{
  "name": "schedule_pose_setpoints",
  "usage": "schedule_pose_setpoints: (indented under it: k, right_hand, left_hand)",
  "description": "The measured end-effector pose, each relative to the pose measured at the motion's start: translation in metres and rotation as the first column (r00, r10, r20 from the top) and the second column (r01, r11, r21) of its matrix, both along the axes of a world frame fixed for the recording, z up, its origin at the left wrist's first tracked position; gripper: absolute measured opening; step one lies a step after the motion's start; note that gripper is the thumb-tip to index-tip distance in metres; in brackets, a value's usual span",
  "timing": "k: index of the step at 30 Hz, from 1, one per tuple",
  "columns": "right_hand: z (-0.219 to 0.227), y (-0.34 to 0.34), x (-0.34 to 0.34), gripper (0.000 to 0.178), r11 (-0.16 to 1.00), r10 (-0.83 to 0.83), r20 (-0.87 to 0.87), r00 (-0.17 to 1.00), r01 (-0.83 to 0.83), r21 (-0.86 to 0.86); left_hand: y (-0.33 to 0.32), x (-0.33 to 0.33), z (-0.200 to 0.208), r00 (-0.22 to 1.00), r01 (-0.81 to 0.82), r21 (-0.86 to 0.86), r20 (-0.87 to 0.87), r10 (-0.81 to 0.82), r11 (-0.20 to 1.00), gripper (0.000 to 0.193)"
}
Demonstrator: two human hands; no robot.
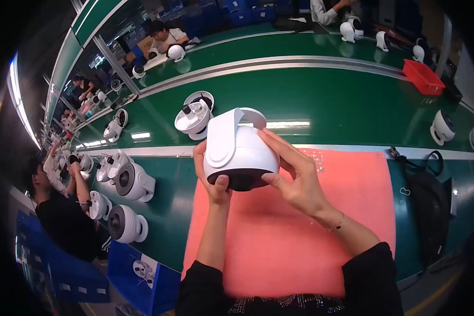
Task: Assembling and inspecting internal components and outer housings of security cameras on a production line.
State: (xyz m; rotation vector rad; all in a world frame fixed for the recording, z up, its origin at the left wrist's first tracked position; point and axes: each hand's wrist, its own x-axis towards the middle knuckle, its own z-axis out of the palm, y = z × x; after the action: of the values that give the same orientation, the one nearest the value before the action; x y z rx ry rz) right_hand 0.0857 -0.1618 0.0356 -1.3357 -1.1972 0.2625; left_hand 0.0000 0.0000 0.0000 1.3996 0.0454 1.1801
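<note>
Between both hands I hold up a white rounded camera [253,150] with a dark front face turned toward me and a curved white bracket over it. My left hand [216,181] grips its left side, the thumb on the dark rim. On the other side my right hand [295,174] is closed round the body, its thumb at the rim's right end. Below the camera a pink mat [300,237] covers the bench in front of me. Just beyond my left hand, an opened white housing [195,116] rests on the green belt.
Several white cameras, one with a dark front [122,224], stand on the bench at left. A blue bin [166,287] sits below them. A red tray [424,77] lies far right, a black bag [429,205] near right. A co-worker [63,216] sits at left.
</note>
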Motion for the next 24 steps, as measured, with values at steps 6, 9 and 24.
schedule_pose_setpoints:
  k: [6,9,24]
  right_hand:
    - [-0.003,0.012,0.019,0.068,0.977,0.164,-0.153,0.975,-0.139,0.163]
    - [-0.004,0.011,0.03,0.058,0.95,0.249,-0.126,0.96,-0.218,0.222]
    - [-0.049,0.009,0.102,0.052,0.979,0.108,-0.903,0.416,0.115,0.17]
  left_hand:
    - [0.006,0.001,0.009,0.996,-0.076,0.142,-0.038,0.082,0.987,0.095]
    - [-0.008,0.002,0.022,0.997,-0.049,0.256,-0.04,0.062,0.965,0.094]
    - [0.027,0.047,0.032,0.887,0.088,-0.228,-0.425,-0.181,0.97,0.031]
